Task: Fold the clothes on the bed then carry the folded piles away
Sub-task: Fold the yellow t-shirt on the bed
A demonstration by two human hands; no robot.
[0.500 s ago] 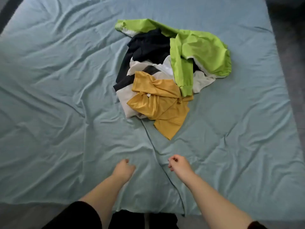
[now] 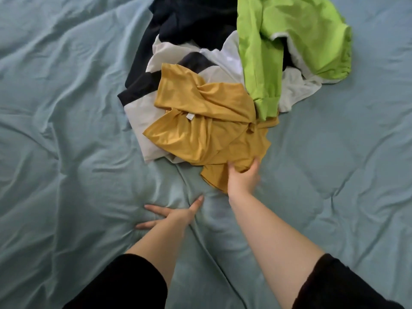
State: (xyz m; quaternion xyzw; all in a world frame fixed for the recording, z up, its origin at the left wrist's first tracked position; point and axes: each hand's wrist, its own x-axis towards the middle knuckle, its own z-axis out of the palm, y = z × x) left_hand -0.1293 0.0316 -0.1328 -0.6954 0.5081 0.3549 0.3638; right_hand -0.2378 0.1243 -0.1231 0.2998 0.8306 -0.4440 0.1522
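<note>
We are curling our right hand (image 2: pixel 243 177) round the near edge of the yellow shirt (image 2: pixel 207 130), at the front of the clothes pile (image 2: pixel 223 63), while our left hand (image 2: pixel 174 216) is pressing flat and open on the bed (image 2: pixel 66 130). We should be pulling slowly so nothing else is dragging. Before, both hands were hanging empty, short of the pile.
</note>
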